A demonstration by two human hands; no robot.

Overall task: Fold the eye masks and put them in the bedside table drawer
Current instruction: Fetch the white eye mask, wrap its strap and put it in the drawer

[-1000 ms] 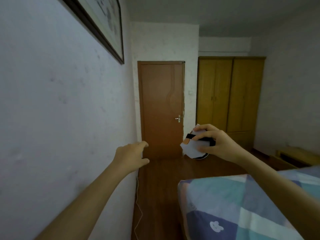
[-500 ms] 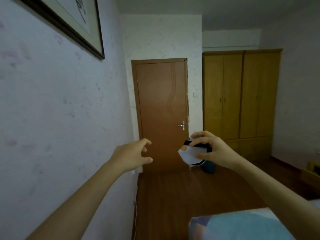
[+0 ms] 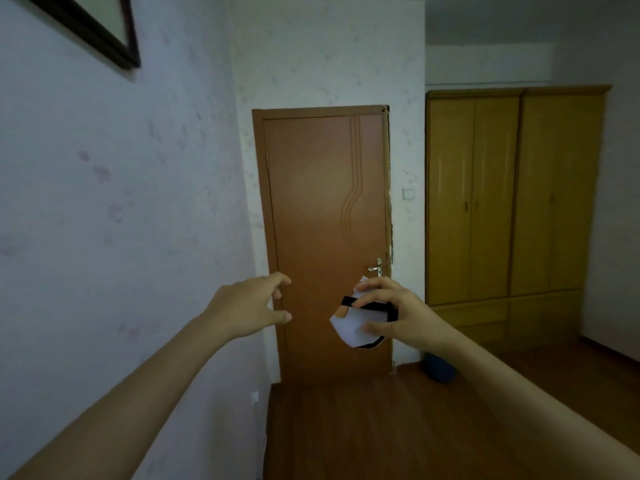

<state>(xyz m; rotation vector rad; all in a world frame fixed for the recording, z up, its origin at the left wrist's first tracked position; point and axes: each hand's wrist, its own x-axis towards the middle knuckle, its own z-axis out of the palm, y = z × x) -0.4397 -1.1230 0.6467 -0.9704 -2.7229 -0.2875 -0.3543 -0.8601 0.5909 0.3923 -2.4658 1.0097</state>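
My right hand is raised at chest height in front of the door and grips a folded white eye mask with a black strap across it. A short gap to the left, my left hand is held out with its fingers spread and curled, holding nothing. No bedside table or drawer shows in the head view.
A brown wooden door stands shut straight ahead. A yellow wardrobe fills the right wall, and a dark blue object sits on the wooden floor by it. The white wall with a framed picture runs close on my left.
The view has tilted up and turned, so the bed with the checked cover has dropped out of sight. Both hands stayed raised, the right one still holding the mask.
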